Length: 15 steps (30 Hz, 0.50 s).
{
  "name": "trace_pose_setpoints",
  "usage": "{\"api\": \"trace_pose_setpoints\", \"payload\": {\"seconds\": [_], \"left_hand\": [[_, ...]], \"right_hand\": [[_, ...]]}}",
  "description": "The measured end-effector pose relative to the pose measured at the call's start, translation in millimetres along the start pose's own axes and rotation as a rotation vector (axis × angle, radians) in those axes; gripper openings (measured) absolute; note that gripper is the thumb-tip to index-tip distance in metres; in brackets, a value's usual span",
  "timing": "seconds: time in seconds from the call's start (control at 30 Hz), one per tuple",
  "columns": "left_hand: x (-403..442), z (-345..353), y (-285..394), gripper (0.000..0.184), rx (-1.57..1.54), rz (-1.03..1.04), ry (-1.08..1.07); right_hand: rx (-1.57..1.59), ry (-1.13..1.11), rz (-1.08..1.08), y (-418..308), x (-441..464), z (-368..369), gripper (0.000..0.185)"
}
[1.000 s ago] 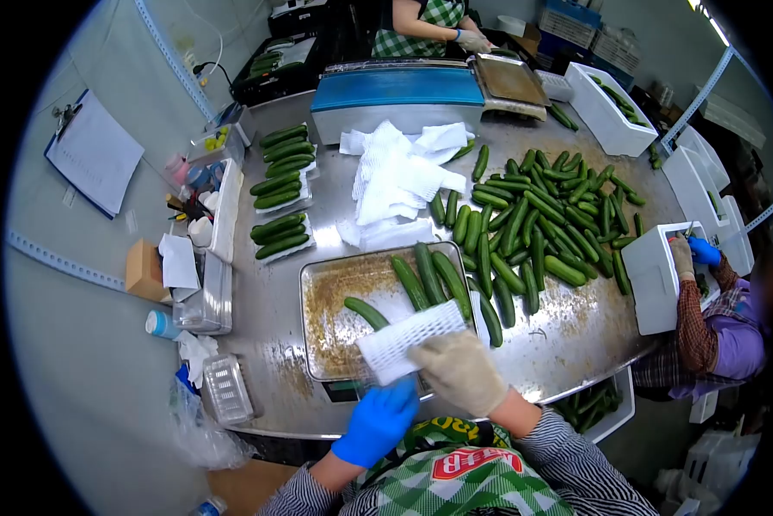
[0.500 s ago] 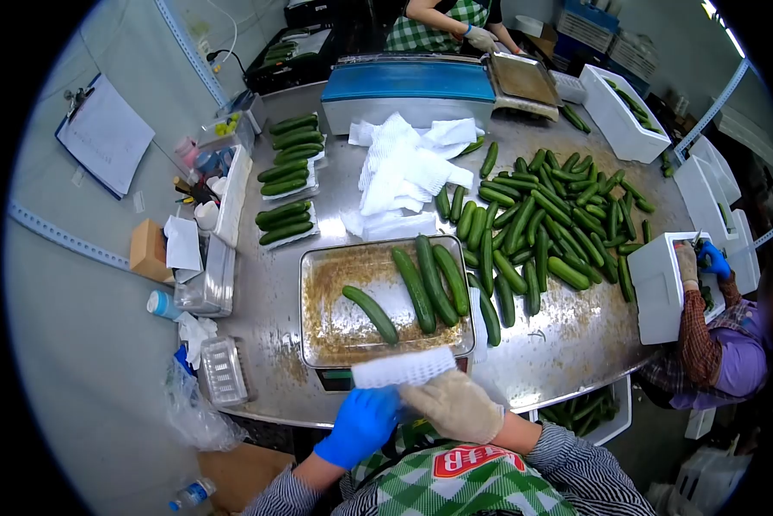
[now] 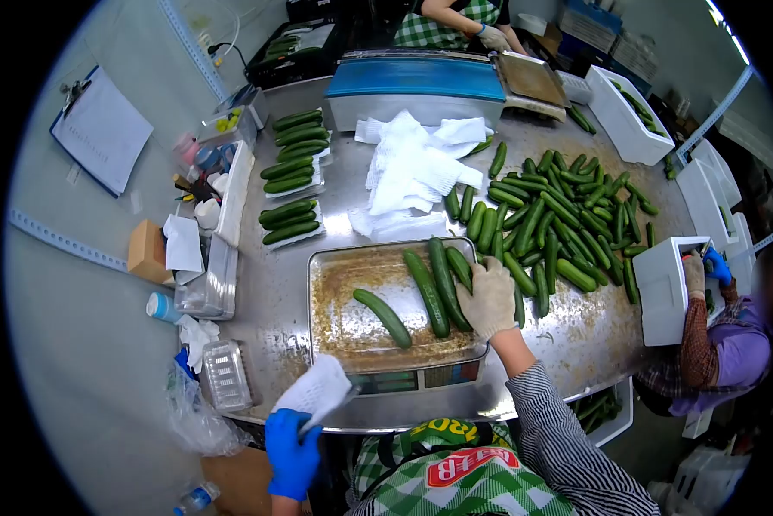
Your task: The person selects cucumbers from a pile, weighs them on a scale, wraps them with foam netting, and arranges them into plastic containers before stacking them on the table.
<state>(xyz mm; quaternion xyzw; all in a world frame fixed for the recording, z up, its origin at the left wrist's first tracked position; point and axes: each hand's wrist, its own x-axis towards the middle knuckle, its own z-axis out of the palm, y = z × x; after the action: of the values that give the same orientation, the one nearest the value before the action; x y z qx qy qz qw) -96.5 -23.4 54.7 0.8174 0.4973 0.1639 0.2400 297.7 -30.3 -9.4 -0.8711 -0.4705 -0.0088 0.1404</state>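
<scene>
My left hand (image 3: 292, 456), in a blue glove, grips a white textured liner (image 3: 316, 387) at the near edge of the table; a clear rim beside it looks like a plastic tray. My right hand (image 3: 490, 301), in a beige glove, is closed over the lower part of a cucumber (image 3: 459, 267) at the right side of the metal tray (image 3: 335, 344); its fingertips are partly hidden. Two cucumbers (image 3: 443, 284) lie close beside that one. Another cucumber (image 3: 382, 317) rests apart, farther left in the metal tray, which sits on a scale with a display (image 3: 386, 382).
A large cucumber pile (image 3: 567, 224) spreads to the right. White cloth-like liners (image 3: 412, 163) lie behind the metal tray. Packed cucumbers (image 3: 290, 222) stand at left. A blue-topped machine (image 3: 416, 82) is at the back. Co-workers' hands (image 3: 694, 273) work at a white box (image 3: 662, 297) and behind the table.
My hands have parted. The left carried the white liner down and left; the right left the liner and reached forward onto the rightmost cucumber in the metal tray.
</scene>
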Motion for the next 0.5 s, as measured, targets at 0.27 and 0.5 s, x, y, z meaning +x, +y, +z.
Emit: {"api": "trace_pose_setpoints", "payload": {"seconds": [0.27,0.5], "left_hand": [[14,-9,-54,0.024,-0.042,-0.131,0.199],[53,-3,-75,0.024,-0.081,-0.016,0.183]], "right_hand": [[0.481,0.063,0.059,-56,-20,-33,0.03],[0.197,0.165,-0.274,-160,-60,9,0.029]]}}
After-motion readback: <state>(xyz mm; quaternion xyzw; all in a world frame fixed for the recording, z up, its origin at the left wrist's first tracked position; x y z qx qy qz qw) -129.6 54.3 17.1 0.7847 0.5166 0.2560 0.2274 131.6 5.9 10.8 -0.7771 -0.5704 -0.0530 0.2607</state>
